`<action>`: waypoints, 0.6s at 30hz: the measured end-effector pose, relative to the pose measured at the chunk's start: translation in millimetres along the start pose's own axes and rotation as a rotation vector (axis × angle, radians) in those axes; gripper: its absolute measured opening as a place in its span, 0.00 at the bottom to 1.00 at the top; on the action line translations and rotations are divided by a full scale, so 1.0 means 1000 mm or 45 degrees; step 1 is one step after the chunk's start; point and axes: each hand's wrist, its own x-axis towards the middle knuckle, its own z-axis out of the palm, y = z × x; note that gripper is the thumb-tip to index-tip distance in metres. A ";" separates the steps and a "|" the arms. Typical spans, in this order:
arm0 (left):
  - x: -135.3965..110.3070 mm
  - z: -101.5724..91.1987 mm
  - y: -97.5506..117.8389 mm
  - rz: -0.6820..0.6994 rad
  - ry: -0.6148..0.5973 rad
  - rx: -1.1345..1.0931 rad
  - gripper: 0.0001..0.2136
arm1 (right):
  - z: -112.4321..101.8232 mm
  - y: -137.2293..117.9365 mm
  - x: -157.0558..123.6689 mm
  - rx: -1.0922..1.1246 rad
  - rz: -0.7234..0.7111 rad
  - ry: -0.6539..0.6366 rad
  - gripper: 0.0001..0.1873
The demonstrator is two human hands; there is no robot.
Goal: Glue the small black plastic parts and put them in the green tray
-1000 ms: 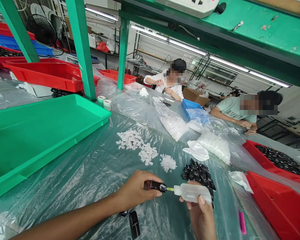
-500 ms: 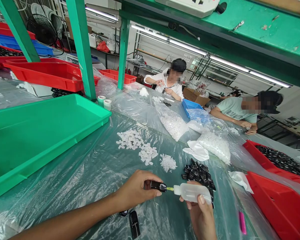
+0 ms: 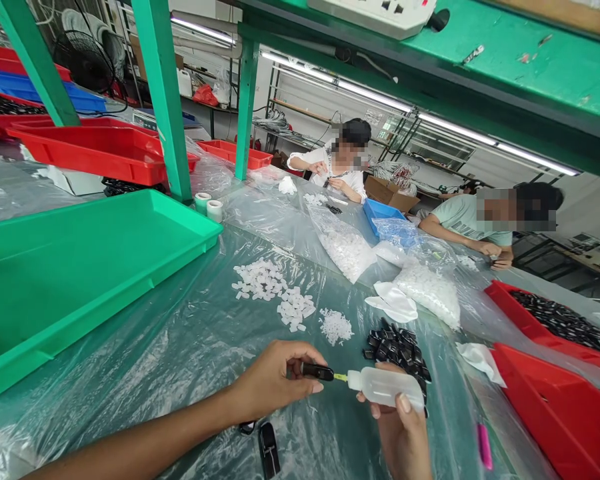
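**Bottle nozzle meets black part over the near edge of the bench**

The bench [image 3: 180, 360], wrapped in crinkled clear plastic sheeting, has its widest bare stretch in front of the left forearm, between the big empty green plastic tray [image 3: 80, 267] on the left and the hands. The tray's near rim runs diagonally toward a green steel post [image 3: 163, 100]. To the right, two red plastic trays [image 3: 565, 413] close the space off, and a crumpled white cloth [image 3: 480, 360] lies at their corner. Just beyond the hands sit three loose heaps of small white plastic pieces [image 3: 295, 308] and a pile of black plastic parts [image 3: 397, 347]. The pile is very near the bottle's far side. A single long black piece [image 3: 269, 450] lies on the sheeting under the left wrist, and a pink stick [image 3: 484, 445] lies right of the right hand.

The left hand [image 3: 270, 380] comes in from the lower left with the forearm low over the bench. Its grip is closed, thumb and fingertips pinching a small glossy black plastic part [image 3: 317, 372] held level and pointing right. The right hand [image 3: 405, 433] rises from the bottom edge, palm up, and its grip wraps a translucent plastic squeeze bottle [image 3: 387, 389] lying sideways, thumb on top. The bottle's yellow nozzle points left and seems to touch the end of the black part, though the join is too small to be sure.

Two other people work at the far end of the bench, well apart from these hands.
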 end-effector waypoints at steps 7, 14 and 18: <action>0.000 -0.002 0.000 0.020 -0.005 -0.073 0.11 | -0.002 -0.001 0.000 -0.022 0.023 0.010 0.17; -0.001 0.001 0.004 0.055 0.094 0.150 0.09 | -0.001 -0.003 0.000 0.026 0.061 0.037 0.18; -0.001 0.002 0.001 0.081 0.116 0.179 0.08 | 0.000 -0.004 0.001 0.005 0.060 0.043 0.17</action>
